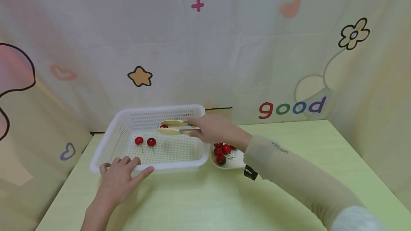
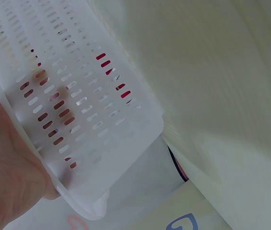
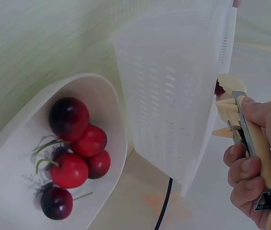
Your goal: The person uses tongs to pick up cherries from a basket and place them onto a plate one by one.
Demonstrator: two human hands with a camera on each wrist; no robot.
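Observation:
My right hand grips a pair of tongs with cream tips, reaching in over the right side of a white slotted plastic basket. Between the tips is a dark red cherry, partly hidden by them. Two more cherries, one bright red and one darker, lie on the basket floor with stems showing. My left hand holds the basket's near rim at the left corner. Through the slots in the left wrist view, its fingers show inside the wall.
Right of the basket stands a white bowl with several cherries, partly under my right forearm in the head view. A printed curtain hangs behind the light green table. A small black object shows beneath the right sleeve.

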